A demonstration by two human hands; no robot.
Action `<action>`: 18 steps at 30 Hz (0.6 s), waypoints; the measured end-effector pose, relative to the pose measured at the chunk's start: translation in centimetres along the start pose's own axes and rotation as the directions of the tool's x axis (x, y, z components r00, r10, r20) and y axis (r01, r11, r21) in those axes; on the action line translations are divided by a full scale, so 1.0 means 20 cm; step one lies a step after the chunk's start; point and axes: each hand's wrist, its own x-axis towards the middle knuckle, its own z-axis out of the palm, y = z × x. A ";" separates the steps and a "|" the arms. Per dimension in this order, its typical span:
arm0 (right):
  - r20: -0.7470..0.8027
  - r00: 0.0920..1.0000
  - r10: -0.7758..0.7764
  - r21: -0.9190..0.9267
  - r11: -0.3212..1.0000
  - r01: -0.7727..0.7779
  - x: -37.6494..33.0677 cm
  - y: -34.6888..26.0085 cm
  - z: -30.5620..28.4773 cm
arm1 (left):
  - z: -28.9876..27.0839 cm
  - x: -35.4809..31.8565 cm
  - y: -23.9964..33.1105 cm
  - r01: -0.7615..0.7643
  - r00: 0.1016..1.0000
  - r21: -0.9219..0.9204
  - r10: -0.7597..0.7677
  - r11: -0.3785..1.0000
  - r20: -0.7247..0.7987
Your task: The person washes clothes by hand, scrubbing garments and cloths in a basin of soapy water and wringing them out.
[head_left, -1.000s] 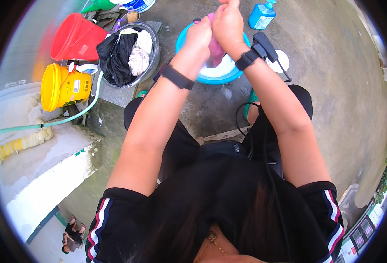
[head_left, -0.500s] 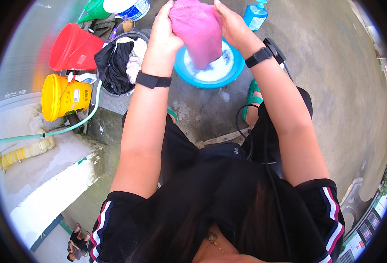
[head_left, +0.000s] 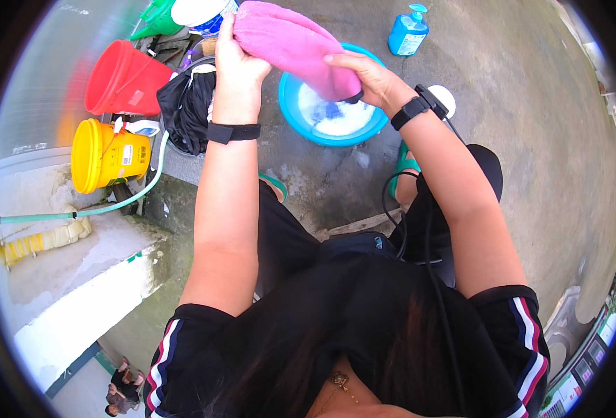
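Note:
A wet pink cloth (head_left: 287, 43) is stretched out above a blue basin (head_left: 294, 118) of soapy water on the concrete. My left hand (head_left: 235, 59) grips the cloth's upper left end. My right hand (head_left: 364, 76) holds its lower right end, just over the foam. Both wrists wear black bands. A cable runs from the right wrist down to my lap.
A tub with black and white laundry (head_left: 186, 104) sits left of the basin. A red bucket (head_left: 123, 76), a yellow bucket (head_left: 102, 155) and a green hose (head_left: 113, 205) lie further left. A blue pump bottle (head_left: 407, 31) stands beyond the basin. A concrete ledge (head_left: 78, 279) lies at lower left.
The pink cloth, bunched between my hands over the basin a second ago, has been lifted and pulled out lengthwise; my hands have moved apart.

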 end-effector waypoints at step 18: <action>0.153 0.480 -0.864 -0.954 -0.003 0.299 0.08 0.03 0.32 | 0.07 -0.09 -0.49 0.179 0.928 -0.066 -0.146 0.982 0.343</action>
